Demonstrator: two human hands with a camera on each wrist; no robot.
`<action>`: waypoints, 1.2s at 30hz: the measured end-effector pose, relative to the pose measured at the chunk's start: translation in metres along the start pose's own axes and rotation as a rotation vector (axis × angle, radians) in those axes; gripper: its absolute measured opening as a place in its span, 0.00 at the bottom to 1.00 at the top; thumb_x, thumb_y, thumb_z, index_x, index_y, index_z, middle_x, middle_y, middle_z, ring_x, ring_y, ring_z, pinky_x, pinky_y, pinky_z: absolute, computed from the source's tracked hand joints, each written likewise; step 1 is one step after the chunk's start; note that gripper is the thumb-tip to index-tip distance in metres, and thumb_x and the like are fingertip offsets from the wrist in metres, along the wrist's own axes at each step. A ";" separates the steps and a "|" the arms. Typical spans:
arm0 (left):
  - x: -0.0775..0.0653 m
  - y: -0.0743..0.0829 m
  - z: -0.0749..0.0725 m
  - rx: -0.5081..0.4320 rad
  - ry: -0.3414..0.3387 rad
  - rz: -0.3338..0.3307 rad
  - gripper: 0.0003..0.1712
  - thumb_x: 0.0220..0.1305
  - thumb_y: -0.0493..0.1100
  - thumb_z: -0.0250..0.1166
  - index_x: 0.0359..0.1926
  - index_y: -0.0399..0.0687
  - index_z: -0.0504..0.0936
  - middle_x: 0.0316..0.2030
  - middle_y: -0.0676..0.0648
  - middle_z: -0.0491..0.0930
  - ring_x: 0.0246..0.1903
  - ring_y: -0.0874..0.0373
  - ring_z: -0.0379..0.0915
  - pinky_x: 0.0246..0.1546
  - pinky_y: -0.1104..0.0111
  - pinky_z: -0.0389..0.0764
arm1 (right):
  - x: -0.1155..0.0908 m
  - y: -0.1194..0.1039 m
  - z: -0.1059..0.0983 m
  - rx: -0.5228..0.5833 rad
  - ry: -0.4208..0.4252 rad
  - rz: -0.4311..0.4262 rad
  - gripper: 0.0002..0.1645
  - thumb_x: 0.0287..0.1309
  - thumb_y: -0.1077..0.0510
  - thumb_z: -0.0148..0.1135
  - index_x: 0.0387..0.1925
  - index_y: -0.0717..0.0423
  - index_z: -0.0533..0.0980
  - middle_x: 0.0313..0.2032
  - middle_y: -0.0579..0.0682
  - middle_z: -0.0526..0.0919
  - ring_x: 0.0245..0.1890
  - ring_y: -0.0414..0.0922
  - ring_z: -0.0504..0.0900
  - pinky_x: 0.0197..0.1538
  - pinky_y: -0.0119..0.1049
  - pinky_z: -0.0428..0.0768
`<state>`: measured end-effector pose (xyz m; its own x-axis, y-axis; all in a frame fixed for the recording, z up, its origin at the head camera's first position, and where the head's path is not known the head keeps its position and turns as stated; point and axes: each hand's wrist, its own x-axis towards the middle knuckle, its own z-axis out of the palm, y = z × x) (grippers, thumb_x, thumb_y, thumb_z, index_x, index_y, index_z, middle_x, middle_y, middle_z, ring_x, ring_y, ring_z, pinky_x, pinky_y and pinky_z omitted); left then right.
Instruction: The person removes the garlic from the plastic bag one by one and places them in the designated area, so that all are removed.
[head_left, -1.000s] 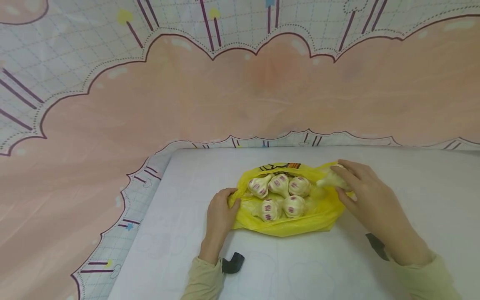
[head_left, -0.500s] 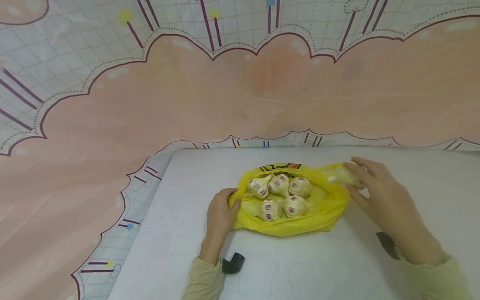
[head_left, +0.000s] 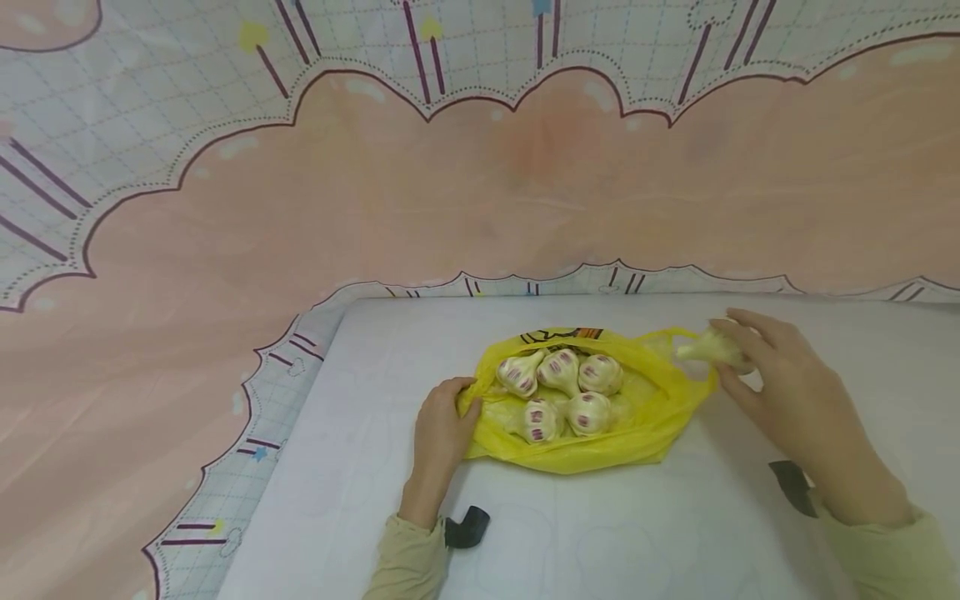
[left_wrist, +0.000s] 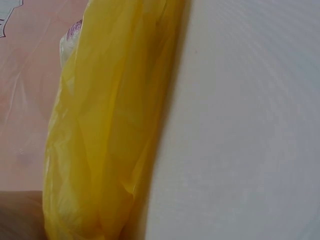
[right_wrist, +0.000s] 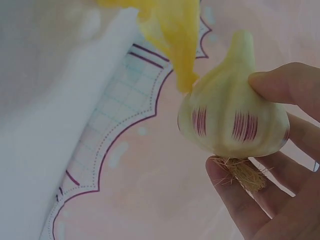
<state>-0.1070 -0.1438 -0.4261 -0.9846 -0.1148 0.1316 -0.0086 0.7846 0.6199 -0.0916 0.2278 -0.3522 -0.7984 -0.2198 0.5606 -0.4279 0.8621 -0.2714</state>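
Observation:
A yellow plastic bag (head_left: 570,460) lies on the white table with its mouth spread and several garlic bulbs (head_left: 588,412) inside. My left hand (head_left: 442,425) pinches the bag's left edge. My right hand (head_left: 795,392) holds another garlic bulb (head_left: 705,350) just off the bag's right end, its stem pointing left. In the right wrist view, the thumb (right_wrist: 285,87) rests on the side of this bulb (right_wrist: 232,110), and fingers curl beneath by its roots (right_wrist: 245,175). A yellow strip of the bag (right_wrist: 182,55) hangs close against it. The left wrist view shows mostly the bag's side (left_wrist: 110,125).
The white table (head_left: 337,358) extends around the bag on all sides. A peach curtain with a cloud pattern (head_left: 487,192) hangs behind it and to the left. Black pieces sit at both wrists, one at the left wrist (head_left: 467,529) and one at the right wrist (head_left: 793,490).
My right hand has moved rightward with its garlic bulb, from over the bag's right part to beyond it. The bag's right end has stretched the same way. My left hand has stayed put.

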 end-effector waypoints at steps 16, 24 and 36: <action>-0.001 0.001 0.000 0.002 0.003 0.003 0.18 0.64 0.40 0.68 0.54 0.42 0.83 0.51 0.42 0.83 0.54 0.45 0.77 0.57 0.53 0.77 | -0.005 0.013 0.001 0.003 -0.003 0.037 0.37 0.42 0.69 0.74 0.59 0.59 0.75 0.59 0.63 0.76 0.55 0.64 0.73 0.37 0.66 0.76; 0.000 0.001 0.000 0.004 -0.003 -0.004 0.18 0.64 0.41 0.68 0.54 0.42 0.82 0.52 0.42 0.82 0.55 0.45 0.77 0.59 0.53 0.77 | -0.007 0.023 0.004 0.011 -0.001 0.054 0.36 0.43 0.70 0.74 0.59 0.61 0.75 0.58 0.64 0.75 0.53 0.65 0.73 0.38 0.66 0.75; 0.000 0.000 0.000 0.005 0.001 -0.002 0.18 0.64 0.40 0.68 0.54 0.42 0.83 0.52 0.42 0.83 0.55 0.45 0.77 0.59 0.53 0.76 | -0.009 0.031 0.007 0.010 0.018 0.064 0.36 0.41 0.72 0.74 0.57 0.62 0.76 0.58 0.65 0.76 0.52 0.65 0.74 0.40 0.64 0.76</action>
<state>-0.1065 -0.1437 -0.4260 -0.9845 -0.1173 0.1308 -0.0118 0.7871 0.6167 -0.1008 0.2537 -0.3711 -0.8163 -0.1564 0.5561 -0.3809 0.8694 -0.3147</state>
